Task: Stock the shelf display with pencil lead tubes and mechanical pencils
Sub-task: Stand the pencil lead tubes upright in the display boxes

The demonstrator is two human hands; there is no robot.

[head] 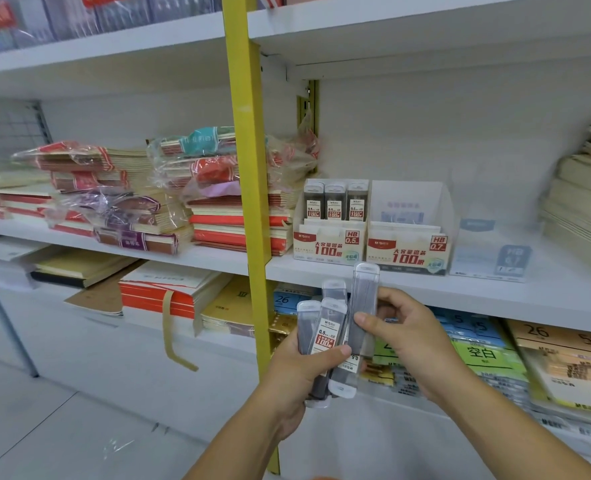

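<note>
My left hand [301, 379] grips a bundle of several clear pencil lead tubes [322, 337] with white and red labels, below the middle shelf. My right hand [408, 334] pinches one more lead tube [365, 306], held upright and raised above the bundle. On the shelf just above stand two cardboard display boxes. The HB 0.5 box [328, 244] holds three lead tubes [335, 202] in its back row. The HB 0.7 box [408, 251] beside it shows no tubes. A clear display stand [491, 258] marked 0.7 stands to their right.
A yellow upright post [249, 188] splits the shelving left of the boxes. Stacks of wrapped notebooks [169, 195] fill the shelf to the left, and pale paper stacks [585, 199] sit at the far right. Lower shelves hold notebooks and labelled paper packs [484, 355].
</note>
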